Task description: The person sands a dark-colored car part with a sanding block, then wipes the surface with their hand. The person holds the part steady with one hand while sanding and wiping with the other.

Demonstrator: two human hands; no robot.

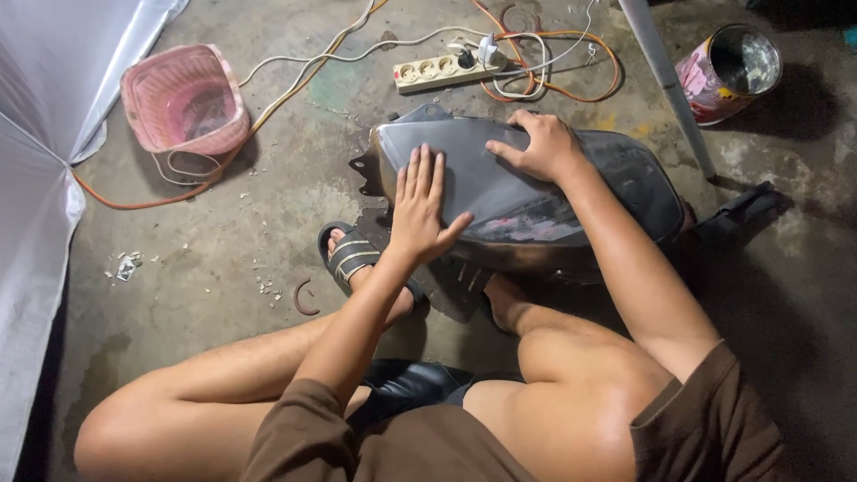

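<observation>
Pressing left hand [421, 207] and right hand [538, 145] flat on grey motorcycle tank [500, 192]

At frame centre, the left hand [421, 207] lies flat on a grey tank [500, 192]; the right hand [538, 145] presses its top edge.
</observation>
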